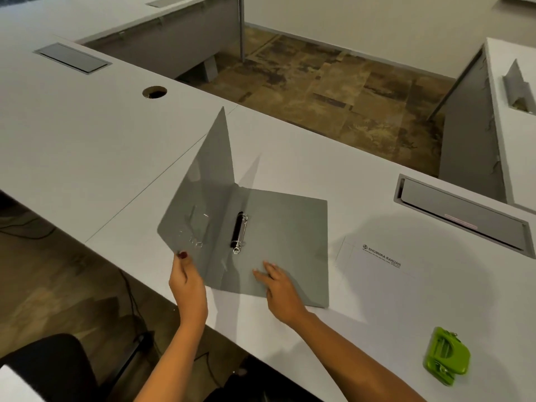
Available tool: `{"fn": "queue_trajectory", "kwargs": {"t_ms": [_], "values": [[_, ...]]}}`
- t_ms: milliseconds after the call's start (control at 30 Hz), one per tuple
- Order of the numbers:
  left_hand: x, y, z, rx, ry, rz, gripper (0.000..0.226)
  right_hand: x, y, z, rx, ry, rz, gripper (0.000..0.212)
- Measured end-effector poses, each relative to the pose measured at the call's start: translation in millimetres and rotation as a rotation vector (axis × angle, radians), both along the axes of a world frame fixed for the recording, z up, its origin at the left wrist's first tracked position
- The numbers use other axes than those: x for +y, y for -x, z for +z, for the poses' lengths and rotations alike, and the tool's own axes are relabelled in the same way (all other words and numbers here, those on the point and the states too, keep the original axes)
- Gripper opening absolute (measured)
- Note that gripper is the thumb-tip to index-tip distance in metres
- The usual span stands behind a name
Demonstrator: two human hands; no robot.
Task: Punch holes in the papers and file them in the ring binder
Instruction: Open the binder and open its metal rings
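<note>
**Binder held open on the desk**

A grey ring binder [290,242] lies open on the white desk [87,140], near the front edge and just in front of the person. Its back cover rests flat on the desktop, while the front cover [203,198] stands raised at a steep tilt on the left side. The metal ring mechanism [239,232] runs along the spine between the two covers; whether its rings are closed is too small to tell.

The left hand [185,281] pinches the lower outer edge of the raised cover, thumb on the inside face and fingers curled behind it. The right hand [280,288] lies flat on the inside of the back cover, fingers straight and spread, pressing it down.

A white sheet of paper [377,265] with a printed letterhead lies flat just to the right of the binder, apart from it. A green hole punch [445,358] sits nearer the front edge, well to the right of both hands. A round cable hole [155,92] is set into the desk further back on the left.
</note>
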State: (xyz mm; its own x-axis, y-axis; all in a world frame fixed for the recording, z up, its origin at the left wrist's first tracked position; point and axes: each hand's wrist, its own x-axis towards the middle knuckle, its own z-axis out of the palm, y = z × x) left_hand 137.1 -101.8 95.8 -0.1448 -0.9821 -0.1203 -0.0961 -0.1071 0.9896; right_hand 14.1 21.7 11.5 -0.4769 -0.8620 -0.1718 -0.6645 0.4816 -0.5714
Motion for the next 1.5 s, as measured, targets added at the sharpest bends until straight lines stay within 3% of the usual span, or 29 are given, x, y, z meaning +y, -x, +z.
{"fn": "queue_trajectory", "kwargs": {"t_ms": [167, 267, 333, 400, 467, 600, 700, 800, 900, 1133, 1267, 1500], "values": [[-15, -6, -13, -0.197, 0.041, 0.088, 0.044, 9, 3, -13, 0.142, -0.025, 0.079, 0.06], [-21, -15, -28, -0.505, 0.151, 0.081, 0.061, 9, 4, -14, 0.144, -0.038, 0.082, 0.058], [-27, -23, -36, -0.759, 0.097, 0.079, 0.076, 9, 6, -16, 0.138, -0.034, 0.085, 0.058], [-33, -27, -35, -0.863, -0.054, 0.075, 0.079, 10, 8, -17, 0.114, -0.013, 0.089, 0.057], [-37, -24, -32, -0.772, -0.208, 0.044, 0.074, 12, 9, -18, 0.093, -0.006, 0.093, 0.056], [-50, -16, -24, -0.026, -0.598, 0.01, 0.065, 13, 10, -18, 0.076, 0.0, 0.096, 0.053], [-65, -14, -27, 0.22, -0.691, 0.048, 0.065, 15, 13, -20, 0.073, 0.002, 0.114, 0.051], [-63, -7, -33, 0.107, -0.511, 0.066, 0.046, 17, 16, -21, 0.051, 0.018, 0.129, 0.049], [-63, -2, -44, -0.336, 0.006, -0.033, 0.026, 18, 19, -20, 0.019, 0.024, 0.14, 0.047], [-64, 16, -73, -0.84, 0.687, -0.479, 0.059, 20, 21, -20, -0.025, 0.033, 0.133, 0.045], [-61, 30, -75, -0.879, 0.649, -0.599, 0.055, 21, 21, -20, -0.039, 0.028, 0.127, 0.044], [-59, 47, -84, -0.628, 0.548, -0.475, 0.024, 21, 22, -22, -0.05, 0.058, 0.12, 0.044]]}}
